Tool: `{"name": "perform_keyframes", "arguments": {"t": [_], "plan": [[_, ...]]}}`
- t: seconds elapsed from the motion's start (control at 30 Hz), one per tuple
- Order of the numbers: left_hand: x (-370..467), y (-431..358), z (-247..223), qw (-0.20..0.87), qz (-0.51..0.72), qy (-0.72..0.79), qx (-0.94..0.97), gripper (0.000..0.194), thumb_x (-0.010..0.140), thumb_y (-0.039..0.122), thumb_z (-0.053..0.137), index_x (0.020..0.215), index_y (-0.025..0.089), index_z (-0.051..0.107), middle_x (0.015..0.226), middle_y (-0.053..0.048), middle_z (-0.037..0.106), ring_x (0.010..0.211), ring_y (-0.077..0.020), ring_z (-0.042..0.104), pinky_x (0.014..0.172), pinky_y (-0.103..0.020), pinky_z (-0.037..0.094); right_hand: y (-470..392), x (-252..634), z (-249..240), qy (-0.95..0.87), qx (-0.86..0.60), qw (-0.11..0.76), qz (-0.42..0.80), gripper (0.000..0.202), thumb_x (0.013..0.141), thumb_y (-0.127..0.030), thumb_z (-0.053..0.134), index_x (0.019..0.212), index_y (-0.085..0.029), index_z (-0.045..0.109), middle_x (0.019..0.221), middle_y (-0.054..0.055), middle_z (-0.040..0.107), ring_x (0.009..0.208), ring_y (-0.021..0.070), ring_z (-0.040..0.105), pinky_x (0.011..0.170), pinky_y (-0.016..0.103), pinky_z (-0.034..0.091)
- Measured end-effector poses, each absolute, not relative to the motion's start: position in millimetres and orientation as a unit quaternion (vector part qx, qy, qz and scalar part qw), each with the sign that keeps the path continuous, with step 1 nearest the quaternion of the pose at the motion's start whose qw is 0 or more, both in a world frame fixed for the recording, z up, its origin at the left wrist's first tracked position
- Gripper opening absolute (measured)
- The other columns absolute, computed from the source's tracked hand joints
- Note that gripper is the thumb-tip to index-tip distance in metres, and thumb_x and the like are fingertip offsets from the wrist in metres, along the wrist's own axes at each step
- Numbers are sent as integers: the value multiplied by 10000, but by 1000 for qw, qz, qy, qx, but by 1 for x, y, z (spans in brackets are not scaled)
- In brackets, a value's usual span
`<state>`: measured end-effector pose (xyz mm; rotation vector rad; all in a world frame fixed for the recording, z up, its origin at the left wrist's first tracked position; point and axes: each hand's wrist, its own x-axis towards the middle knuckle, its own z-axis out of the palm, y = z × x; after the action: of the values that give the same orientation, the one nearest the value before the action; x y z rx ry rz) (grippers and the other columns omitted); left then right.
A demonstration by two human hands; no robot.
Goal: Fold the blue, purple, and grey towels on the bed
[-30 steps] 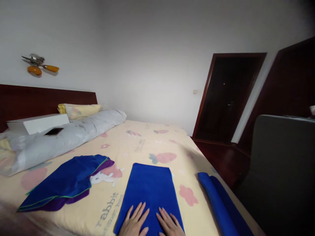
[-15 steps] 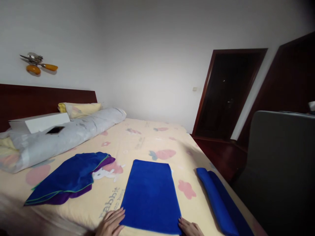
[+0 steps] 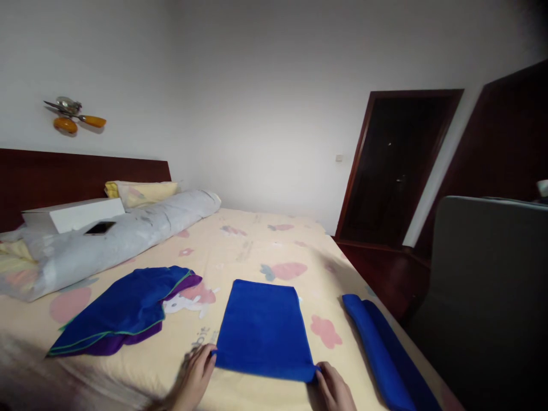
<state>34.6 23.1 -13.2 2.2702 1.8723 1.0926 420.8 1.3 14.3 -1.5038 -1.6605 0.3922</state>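
A flat blue cloth (image 3: 264, 328) lies on the bed in front of me, its near edge lifted and turned a little inward. My left hand (image 3: 197, 371) pinches its near left corner, fingers closed on the fabric. At the near right corner, my right hand (image 3: 334, 385) grips the cloth the same way. To the right lies a rolled blue cloth (image 3: 377, 354) with a darker blue length beside it. A loose heap of blue and purple cloths (image 3: 124, 311) with green edging is spread to the left.
The bed (image 3: 274, 242) has a patterned cream sheet. A grey rolled quilt (image 3: 141, 228) carries a phone (image 3: 100, 228) and a white box (image 3: 77, 214) near the headboard (image 3: 85, 171). A dark chair back (image 3: 488, 297) stands right of the bed, and a door (image 3: 398, 171) beyond.
Both hands have taken hold of the cloth's near corners and moved them away from me, so the near edge sits farther up and the cloth looks shorter.
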Motion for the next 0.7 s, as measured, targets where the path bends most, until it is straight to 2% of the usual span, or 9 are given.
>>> {"name": "perform_keyframes", "arguments": {"t": [0.13, 0.23, 0.4, 0.5, 0.57, 0.63, 0.7], "plan": [[45, 41, -27, -66, 328, 633, 698, 288, 909, 262, 407, 1006, 285, 677, 988, -29, 751, 949, -207, 695, 801, -324, 526, 18, 413, 4, -680, -611, 392, 103, 210, 887, -375, 419, 803, -232, 546, 689, 17, 605, 626, 176, 559, 604, 282, 427], [49, 44, -32, -96, 284, 644, 704, 329, 903, 184, 392, 1039, 279, 676, 986, -35, 743, 946, -197, 679, 828, -332, 487, 25, 413, -8, -705, -614, 353, 31, 111, 813, -281, 493, 881, -212, 548, 717, 29, 598, 651, 188, 561, 624, 296, 416], [55, 34, -23, -159, 244, 667, 686, 430, 875, 77, 403, 1175, 263, 649, 1112, -63, 709, 1061, -219, 624, 939, -402, 435, 27, 414, -13, -707, -634, 298, -94, 191, 748, -190, 545, 936, -196, 573, 815, 65, 615, 752, 231, 569, 699, 350, 422], [76, 29, -26, -148, 244, 613, 737, 554, 814, 3, 392, 1211, 301, 638, 1220, -24, 677, 1122, -193, 608, 983, -366, 444, 28, 397, -16, -723, -601, 313, -136, 310, 757, -190, 577, 1067, -203, 586, 983, 96, 655, 863, 254, 599, 781, 376, 454], [98, 28, -33, -133, 246, 524, 805, 618, 799, 13, 396, 1308, 317, 569, 1342, 0, 614, 1202, -174, 574, 1018, -321, 448, 29, 376, -23, -767, -535, 325, -139, 359, 785, -178, 565, 1137, -241, 590, 1120, 85, 678, 975, 250, 628, 844, 361, 475], [121, 27, -40, -116, 236, 440, 859, 657, 829, 85, 420, 1450, 299, 398, 1448, -8, 515, 1284, -180, 517, 1052, -317, 442, 31, 352, -33, -819, -462, 315, -126, 448, 821, -164, 528, 1255, -271, 553, 1256, 52, 658, 1098, 230, 626, 893, 332, 487], [135, 25, -43, -91, 214, 405, 884, 702, 865, 192, 462, 1521, 271, 227, 1502, -37, 432, 1329, -209, 471, 1069, -356, 437, 32, 334, -42, -857, -409, 292, -110, 553, 850, -182, 513, 1393, -266, 449, 1343, 41, 605, 1182, 218, 598, 916, 313, 498]]}}
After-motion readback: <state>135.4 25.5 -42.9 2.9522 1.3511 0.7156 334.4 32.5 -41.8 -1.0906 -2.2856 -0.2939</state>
